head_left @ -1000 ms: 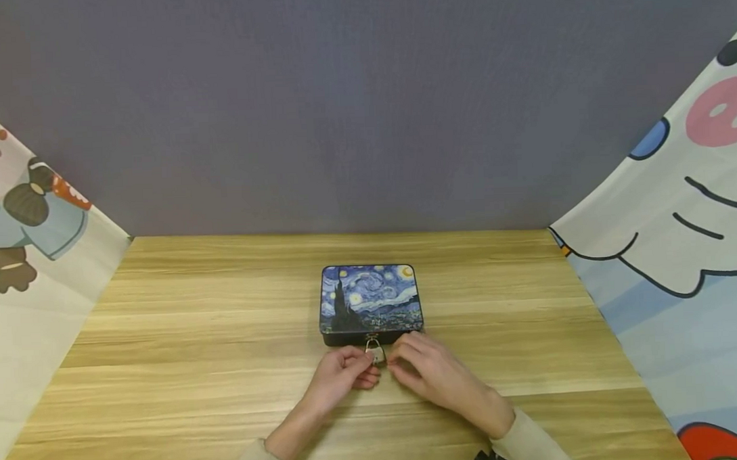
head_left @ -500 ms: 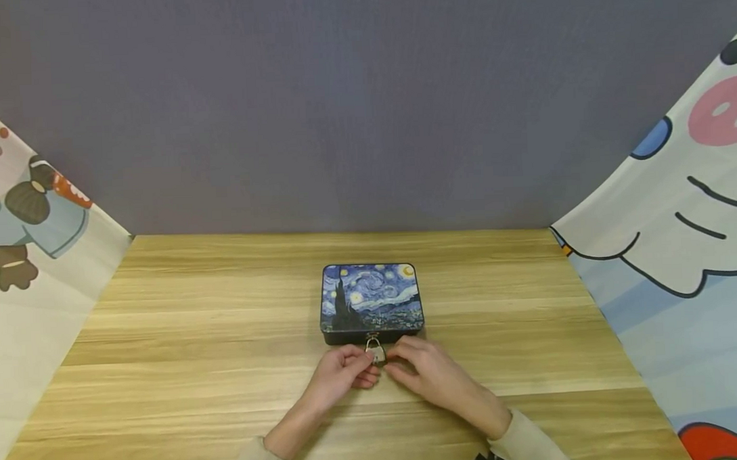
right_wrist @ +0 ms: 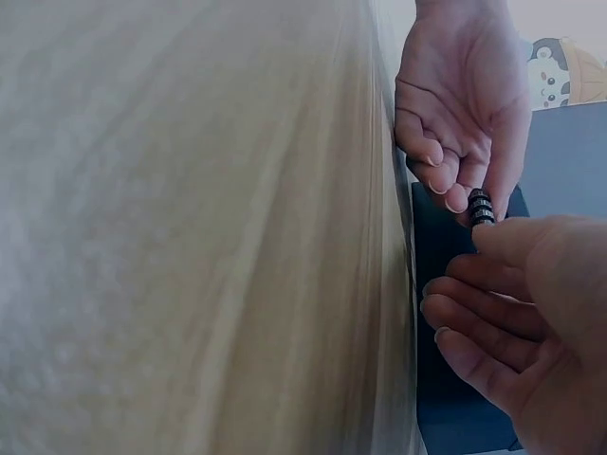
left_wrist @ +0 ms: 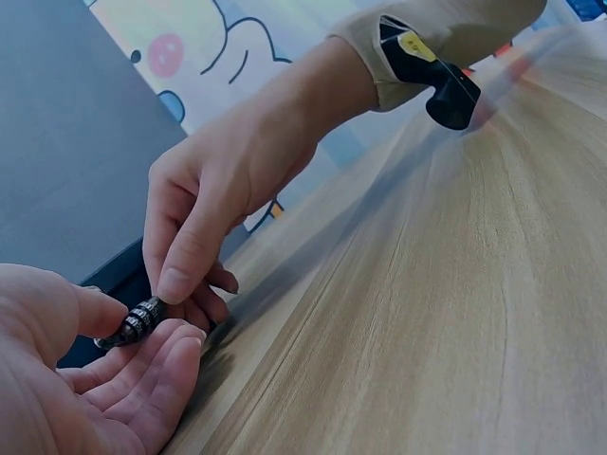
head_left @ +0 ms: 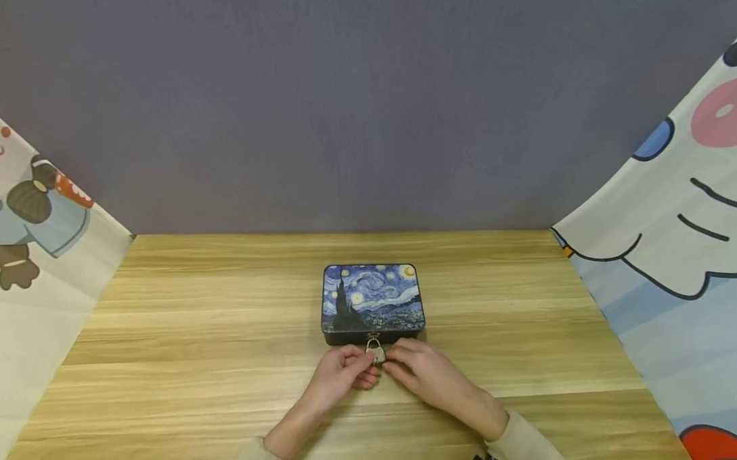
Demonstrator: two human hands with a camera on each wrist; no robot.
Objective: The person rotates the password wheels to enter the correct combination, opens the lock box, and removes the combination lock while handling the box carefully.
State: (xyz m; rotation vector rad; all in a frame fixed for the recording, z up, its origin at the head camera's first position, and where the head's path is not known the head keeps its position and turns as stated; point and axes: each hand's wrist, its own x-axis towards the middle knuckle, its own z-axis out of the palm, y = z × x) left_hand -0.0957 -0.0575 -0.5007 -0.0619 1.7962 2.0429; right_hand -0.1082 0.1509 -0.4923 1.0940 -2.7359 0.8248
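Note:
A tin box (head_left: 371, 294) with a swirling night-sky painting on its lid lies closed on the table. From its front clasp hangs a metal combination padlock (head_left: 378, 355), its black number dials (left_wrist: 142, 320) facing the person. My left hand (head_left: 337, 376) pinches the padlock's left side between thumb and fingers. At the other end, my right hand (head_left: 431, 373) has thumb and forefinger on the dials; the right wrist view shows the thumb on the dial end (right_wrist: 481, 207). The remaining right fingers are bent beside the box front. Which dial is being touched is hard to tell.
The wood-grain table (head_left: 196, 344) spreads around the box. A grey partition (head_left: 340, 109) stands behind it, and cartoon-printed curtains (head_left: 680, 246) hang at both sides. A black wrist camera (left_wrist: 453, 95) sits at the right sleeve.
The right hand has shifted slightly toward the person, its forefinger drawn down from the box front to the padlock. The left hand keeps its hold in the same place.

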